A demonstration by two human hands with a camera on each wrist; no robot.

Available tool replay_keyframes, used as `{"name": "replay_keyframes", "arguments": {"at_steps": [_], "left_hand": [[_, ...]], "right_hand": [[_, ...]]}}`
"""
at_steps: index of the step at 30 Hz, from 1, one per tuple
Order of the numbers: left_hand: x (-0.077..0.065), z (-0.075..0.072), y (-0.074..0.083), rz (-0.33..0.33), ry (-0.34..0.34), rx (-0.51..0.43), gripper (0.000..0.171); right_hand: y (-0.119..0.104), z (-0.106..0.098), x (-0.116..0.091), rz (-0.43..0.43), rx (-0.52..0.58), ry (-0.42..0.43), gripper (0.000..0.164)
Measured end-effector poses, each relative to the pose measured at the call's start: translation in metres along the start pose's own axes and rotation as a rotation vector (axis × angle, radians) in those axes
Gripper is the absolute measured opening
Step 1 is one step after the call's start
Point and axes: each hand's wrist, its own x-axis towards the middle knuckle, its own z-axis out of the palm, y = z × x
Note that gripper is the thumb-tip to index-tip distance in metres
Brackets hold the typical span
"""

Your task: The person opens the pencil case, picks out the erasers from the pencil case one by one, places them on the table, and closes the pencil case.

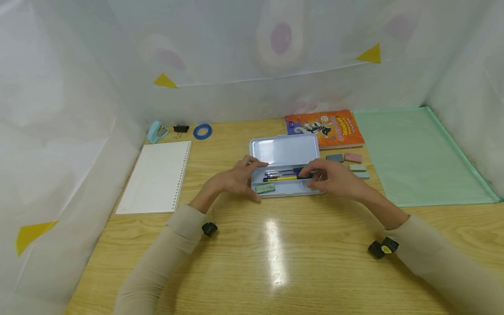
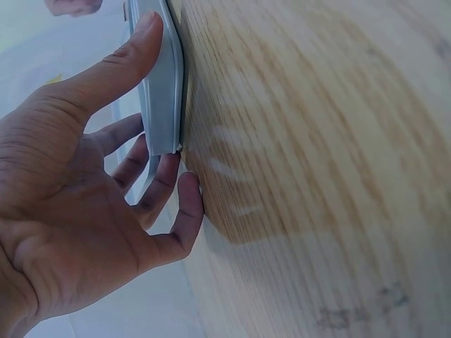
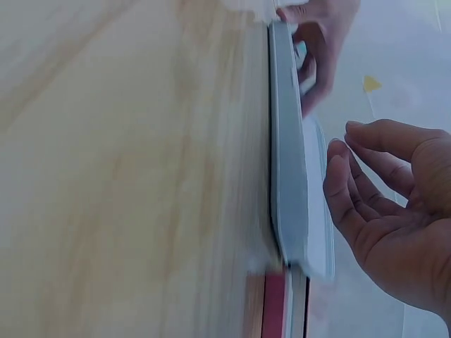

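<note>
A pale blue pencil case (image 1: 284, 151) stands on the table with its lid folded back. Several pens (image 1: 284, 178), one of them yellow and black, lie in its long rear compartment. In the front left part sits a green eraser (image 1: 265, 188). My left hand (image 1: 238, 180) holds the case's left end, thumb at the front and fingers round the end, as the left wrist view shows. Over the right end of the case hovers my right hand (image 1: 336, 178), near the pen ends. In the right wrist view its loosely bent fingers (image 3: 342, 186) hold nothing.
Several coloured erasers (image 1: 353, 158) lie right of the case, and an orange book (image 1: 342, 129) behind it. A green mat (image 1: 429, 162) covers the right side. Leftward are a notebook (image 1: 155, 179), stapler (image 1: 156, 132), binder clip (image 1: 181, 129) and blue tape roll (image 1: 196, 133).
</note>
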Motion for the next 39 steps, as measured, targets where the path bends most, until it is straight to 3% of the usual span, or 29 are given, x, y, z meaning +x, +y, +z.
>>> {"name": "replay_keyframes", "arguments": {"at_steps": [7, 13, 20, 39], "left_hand": [[-0.001, 0.0, -0.001, 0.007, 0.01, 0.001, 0.102], [-0.001, 0.0, 0.0, 0.002, 0.01, 0.0, 0.101], [-0.001, -0.001, 0.0, 0.009, 0.001, -0.008, 0.101], [-0.002, -0.001, 0.004, -0.001, 0.002, -0.01, 0.101]], "right_hand": [[-0.016, 0.035, 0.03, -0.074, -0.07, -0.097, 0.029], [-0.027, 0.052, 0.046, -0.149, -0.096, -0.138, 0.028], [-0.03, 0.057, 0.051, -0.155, -0.149, -0.151, 0.023], [-0.03, 0.057, 0.047, -0.167, -0.128, -0.167, 0.019]]}}
